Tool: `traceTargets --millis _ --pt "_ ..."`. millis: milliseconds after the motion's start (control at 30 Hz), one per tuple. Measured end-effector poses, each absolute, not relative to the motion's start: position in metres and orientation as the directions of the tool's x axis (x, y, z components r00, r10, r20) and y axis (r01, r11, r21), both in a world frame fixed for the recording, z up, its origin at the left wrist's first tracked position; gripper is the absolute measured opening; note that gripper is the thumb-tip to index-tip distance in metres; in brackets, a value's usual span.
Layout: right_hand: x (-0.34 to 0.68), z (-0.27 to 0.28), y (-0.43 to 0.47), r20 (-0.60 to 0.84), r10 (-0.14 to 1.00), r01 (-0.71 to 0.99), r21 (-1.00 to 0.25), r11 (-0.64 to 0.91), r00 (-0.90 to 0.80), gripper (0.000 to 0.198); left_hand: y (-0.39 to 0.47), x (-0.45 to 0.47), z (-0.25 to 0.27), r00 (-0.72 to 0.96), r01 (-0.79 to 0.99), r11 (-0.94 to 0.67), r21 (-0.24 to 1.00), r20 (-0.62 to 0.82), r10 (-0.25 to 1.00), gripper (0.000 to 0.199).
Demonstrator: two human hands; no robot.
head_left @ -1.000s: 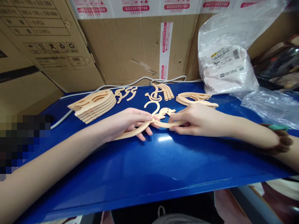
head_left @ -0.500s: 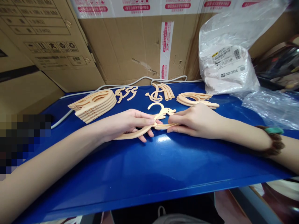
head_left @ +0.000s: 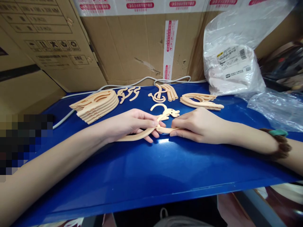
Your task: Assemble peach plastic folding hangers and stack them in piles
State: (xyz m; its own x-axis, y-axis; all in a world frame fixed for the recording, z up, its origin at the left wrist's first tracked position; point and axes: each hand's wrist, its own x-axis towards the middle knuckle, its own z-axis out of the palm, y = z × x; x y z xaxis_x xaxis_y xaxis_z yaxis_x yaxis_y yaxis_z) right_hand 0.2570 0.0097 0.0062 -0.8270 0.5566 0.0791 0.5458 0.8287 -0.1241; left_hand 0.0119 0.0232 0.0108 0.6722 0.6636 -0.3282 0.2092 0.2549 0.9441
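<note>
Well, the tan hanger (head_left: 136, 137) looks light and stiff, maybe a bit slippery, and thin bits could snap. The fat parts beside its middle seem best to hold. It sits between both hands' fingers. The left hand (head_left: 130, 123) pinches near its middle, just under the hook (head_left: 165, 110), with other fingers loosely spread. The right hand (head_left: 201, 126) pinches the other arm (head_left: 165, 130), fingertips nearly together.

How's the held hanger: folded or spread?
Spread: the hanger has one bar running left along the left hand, the other right into the right hand.
</note>
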Motion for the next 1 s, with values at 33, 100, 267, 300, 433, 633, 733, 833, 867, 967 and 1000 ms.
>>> traceTargets --millis 33,100,267,300,433,633,733,833,867,967,1000 --pt "0.2566 0.0060 0.0093 0.083 0.557 0.542 -0.149 0.827 -0.827 0.038 0.0234 0.0122 0.0105 0.665 0.207 0.261 0.943 -0.331 0.669 0.015" --pt "0.2561 0.0062 0.0085 0.081 0.559 0.538 -0.194 0.821 -0.825 0.040 0.0237 0.0128 0.0098 0.650 0.207 0.270 0.940 -0.339 0.680 0.015" --pt "0.2557 0.0090 0.0057 0.076 0.575 0.549 -0.220 0.807 -0.815 0.039 0.0229 0.0132 0.0093 0.650 0.214 0.251 0.944 -0.330 0.684 0.014" --pt "0.2557 0.0095 0.0052 0.080 0.578 0.551 -0.218 0.805 -0.812 0.039 0.0227 0.0131 0.0095 0.649 0.217 0.249 0.944 -0.330 0.685 0.013" --pt "0.2557 0.0102 0.0048 0.089 0.576 0.546 -0.230 0.805 -0.812 0.039 0.0224 0.0128 0.0109 0.644 0.235 0.238 0.942 -0.334 0.688 0.015" --pt "0.2570 0.0107 0.0067 0.076 0.577 0.538 -0.284 0.794 -0.813 0.040 0.0229 0.0137 0.0111 0.653 0.237 0.235 0.943 -0.333 0.680 0.014" --pt "0.2565 0.0113 0.0066 0.067 0.581 0.540 -0.295 0.788 -0.811 0.039 0.0230 0.0130 0.0103 0.665 0.235 0.226 0.945 -0.326 0.671 0.014" --pt "0.2560 0.0120 0.0059 0.058 0.585 0.546 -0.298 0.783 -0.809 0.040 0.0222 0.0124 0.0113 0.677 0.257 0.203 0.945 -0.326 0.660 0.017" --pt "0.2560 0.0122 0.0056 0.055 0.587 0.547 -0.301 0.781 -0.808 0.040 0.0215 0.0126 0.0122 0.677 0.267 0.190 0.945 -0.324 0.661 0.017" --pt "0.2564 0.0130 0.0049 0.041 0.590 0.549 -0.316 0.774 -0.807 0.041 0.0188 0.0145 0.0161 0.669 0.291 0.150 0.945 -0.313 0.674 0.017" --pt "0.2566 0.0133 0.0047 0.036 0.590 0.551 -0.317 0.772 -0.806 0.041 0.0179 0.0154 0.0174 0.664 0.299 0.145 0.943 -0.315 0.678 0.017"
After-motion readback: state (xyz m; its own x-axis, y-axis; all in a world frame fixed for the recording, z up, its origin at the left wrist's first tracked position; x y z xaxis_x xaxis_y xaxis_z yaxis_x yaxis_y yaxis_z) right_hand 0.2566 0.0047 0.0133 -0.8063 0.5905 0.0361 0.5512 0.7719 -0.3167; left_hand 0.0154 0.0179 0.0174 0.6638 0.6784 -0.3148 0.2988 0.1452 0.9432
